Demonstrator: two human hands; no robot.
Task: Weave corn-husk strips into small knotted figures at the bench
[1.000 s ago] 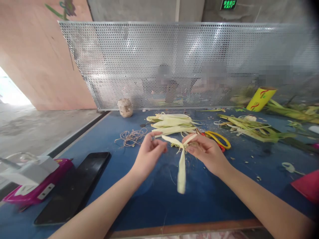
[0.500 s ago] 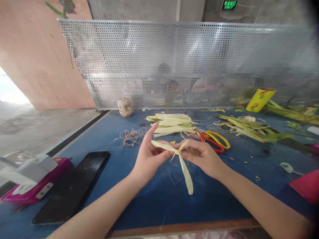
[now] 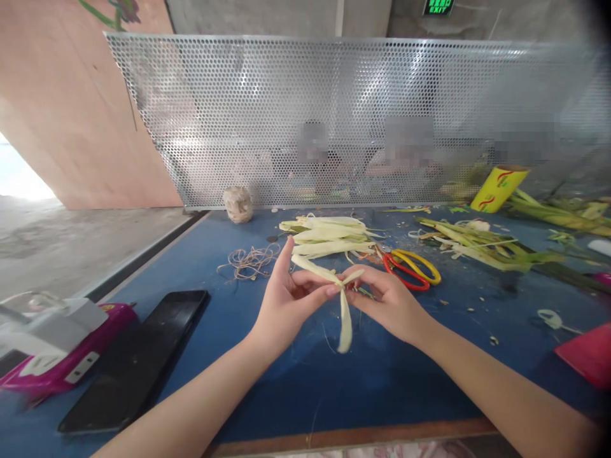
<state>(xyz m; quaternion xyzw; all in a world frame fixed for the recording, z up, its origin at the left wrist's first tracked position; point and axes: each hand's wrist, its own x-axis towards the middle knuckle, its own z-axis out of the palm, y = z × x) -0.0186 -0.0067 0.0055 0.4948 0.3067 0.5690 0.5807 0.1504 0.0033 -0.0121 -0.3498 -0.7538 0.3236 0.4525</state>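
Observation:
Pale corn husk strips (image 3: 345,321) meet at a small knot between my hands, one end hanging down toward me and another slanting up to the left. My left hand (image 3: 293,299) pinches the husk near the knot between thumb and fingers. From the other side, my right hand (image 3: 382,292) grips it too, close to the left fingertips. Just beyond my hands lies a pile of flat corn husks (image 3: 334,235). Scissors (image 3: 413,268) with one red and one yellow handle rest behind my right hand, their blades partly hidden.
A tangle of brown twine (image 3: 248,262) lies left of the husks. Nearer are a black phone (image 3: 138,362) and a magenta power strip (image 3: 71,369). Green husk scraps (image 3: 477,245) and a yellow roll (image 3: 501,189) sit at right. A perforated metal screen (image 3: 286,114) stands behind, people beyond it.
The hanging husk end has swung left and now points almost straight down. Both hands keep their hold on the husk, and the knot has shifted only slightly.

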